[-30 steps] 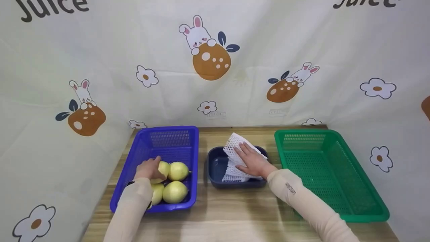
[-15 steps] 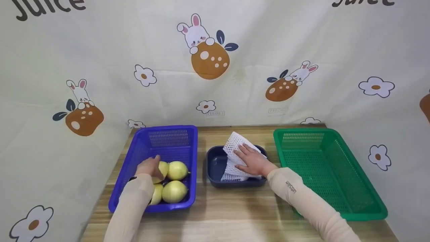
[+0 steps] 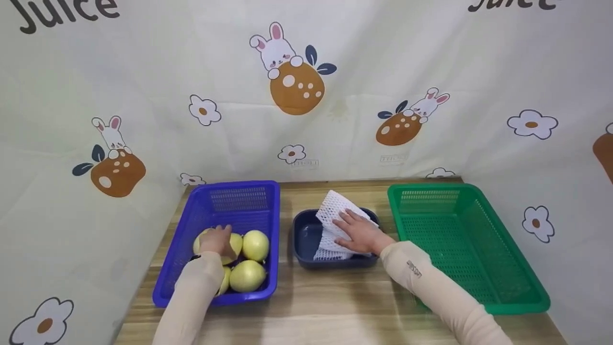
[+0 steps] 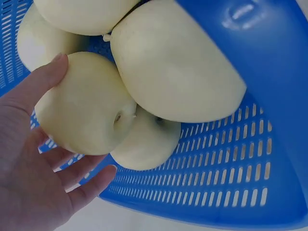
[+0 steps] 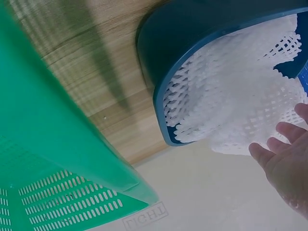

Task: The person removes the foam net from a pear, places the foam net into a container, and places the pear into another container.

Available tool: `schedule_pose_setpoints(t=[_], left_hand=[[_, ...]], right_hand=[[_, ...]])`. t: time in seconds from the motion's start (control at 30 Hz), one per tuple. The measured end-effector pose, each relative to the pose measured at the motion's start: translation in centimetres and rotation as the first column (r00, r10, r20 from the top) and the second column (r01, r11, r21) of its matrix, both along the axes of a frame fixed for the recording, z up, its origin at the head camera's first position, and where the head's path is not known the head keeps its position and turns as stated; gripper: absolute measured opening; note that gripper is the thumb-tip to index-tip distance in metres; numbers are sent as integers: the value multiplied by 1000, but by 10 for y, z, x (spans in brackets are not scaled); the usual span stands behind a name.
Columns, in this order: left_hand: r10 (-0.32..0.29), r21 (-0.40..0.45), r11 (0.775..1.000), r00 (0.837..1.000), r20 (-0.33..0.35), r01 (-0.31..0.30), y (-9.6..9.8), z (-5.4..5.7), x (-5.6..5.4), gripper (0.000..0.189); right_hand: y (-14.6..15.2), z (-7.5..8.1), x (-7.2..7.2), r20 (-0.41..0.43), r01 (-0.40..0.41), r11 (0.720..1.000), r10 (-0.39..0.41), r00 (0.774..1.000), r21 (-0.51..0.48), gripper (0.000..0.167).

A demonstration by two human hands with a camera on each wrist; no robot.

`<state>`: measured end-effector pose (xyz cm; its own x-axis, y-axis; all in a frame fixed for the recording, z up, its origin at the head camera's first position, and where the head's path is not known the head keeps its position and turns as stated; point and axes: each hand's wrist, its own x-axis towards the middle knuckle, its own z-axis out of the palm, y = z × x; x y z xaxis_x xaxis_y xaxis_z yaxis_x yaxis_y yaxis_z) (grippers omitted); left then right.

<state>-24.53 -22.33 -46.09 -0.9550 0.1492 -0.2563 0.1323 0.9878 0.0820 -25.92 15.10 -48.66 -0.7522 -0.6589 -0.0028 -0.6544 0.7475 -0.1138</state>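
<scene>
My left hand (image 3: 215,239) is inside the blue plastic basket (image 3: 275,211) at the left. In the left wrist view its thumb lies on one side of a pale yellow-green pear (image 4: 86,103), and the fingers reach round the other side. Several more pears surround it, among them a large pear (image 4: 175,65) touching it. My right hand (image 3: 360,233) rests with spread fingers over white foam netting (image 3: 330,211), which is bunched in a small dark blue tub (image 3: 304,239). One end of the netting rises above the tub's rim.
A green plastic basket (image 3: 459,249) stands to the right of the tub. All three containers sit on a wooden tabletop (image 3: 316,306). A printed cloth (image 3: 230,139) hangs behind and along both sides.
My left hand has shifted slightly among the pears, and one pear now shows at its left. The pears nearby have moved a little. My right hand stays on the netting.
</scene>
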Motion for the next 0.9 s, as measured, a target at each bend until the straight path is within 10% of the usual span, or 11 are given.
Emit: schedule_pose_setpoints(t=[0.57,0.9], left_hand=[[93,-22,995,996,-3,-93,7,-22,1,71],[98,-20,995,992,75,-96,11,-16,3,73]], right_hand=[[3,0,2,-72,-51,998,49,996,-28,54],[8,3,0,-69,-45,999,44,997,-16,54]])
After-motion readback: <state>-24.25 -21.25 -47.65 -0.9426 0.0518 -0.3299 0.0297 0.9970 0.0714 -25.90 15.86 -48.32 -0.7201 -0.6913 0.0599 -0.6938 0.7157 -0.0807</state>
